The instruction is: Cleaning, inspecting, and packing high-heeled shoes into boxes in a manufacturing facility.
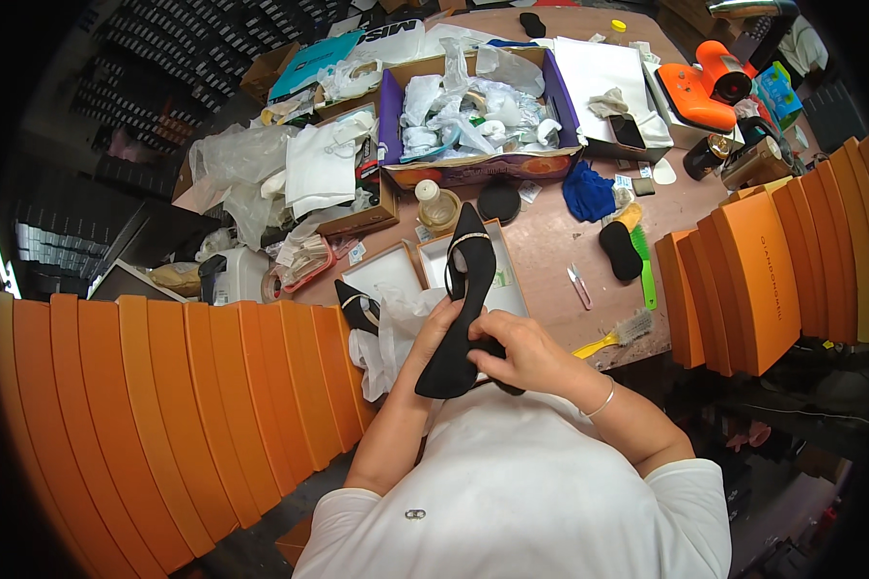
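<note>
The left hand, partly hidden, curls around a black, pale-strapped, pointed shoe in front of the open, shallow white box; the right hand, fingers nearly closed, grips the shoe. Crumpled white wrapping lies left of the box.

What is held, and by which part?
A matte black pointed shoe with a pale strap: left grip at its middle's left edge, right grip on its lower right side.
</note>
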The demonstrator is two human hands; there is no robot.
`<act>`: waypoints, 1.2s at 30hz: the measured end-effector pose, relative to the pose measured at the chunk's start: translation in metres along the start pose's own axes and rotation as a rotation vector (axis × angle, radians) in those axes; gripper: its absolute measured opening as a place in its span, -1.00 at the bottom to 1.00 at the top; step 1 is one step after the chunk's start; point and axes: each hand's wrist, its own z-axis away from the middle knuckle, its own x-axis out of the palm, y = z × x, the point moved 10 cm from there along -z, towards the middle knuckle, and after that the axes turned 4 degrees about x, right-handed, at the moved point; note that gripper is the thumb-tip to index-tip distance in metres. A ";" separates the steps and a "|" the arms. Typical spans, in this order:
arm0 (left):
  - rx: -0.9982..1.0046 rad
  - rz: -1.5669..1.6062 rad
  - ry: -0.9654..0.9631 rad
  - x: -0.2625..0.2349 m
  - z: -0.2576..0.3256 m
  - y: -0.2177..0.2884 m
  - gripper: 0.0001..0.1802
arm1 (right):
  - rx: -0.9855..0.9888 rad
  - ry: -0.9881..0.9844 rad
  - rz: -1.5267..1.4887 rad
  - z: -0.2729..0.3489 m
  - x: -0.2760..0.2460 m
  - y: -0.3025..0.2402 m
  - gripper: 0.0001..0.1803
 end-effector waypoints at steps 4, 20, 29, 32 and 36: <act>-0.013 0.008 0.038 0.000 0.002 0.002 -0.80 | 0.025 -0.020 0.064 -0.001 0.000 -0.004 -0.74; 0.149 -0.053 0.057 -0.017 -0.009 0.012 -0.70 | 0.097 0.281 -0.152 -0.002 -0.037 0.013 -0.78; -0.038 0.058 0.095 -0.013 -0.001 0.001 -0.66 | -0.330 0.301 0.684 -0.009 -0.056 0.041 -0.72; 0.159 -0.179 0.024 0.003 0.004 0.023 -0.63 | -0.542 0.243 0.473 0.011 -0.037 -0.048 -0.66; -0.041 0.067 0.015 0.007 0.008 0.004 -0.59 | -0.634 0.075 0.450 0.023 0.007 -0.025 -0.64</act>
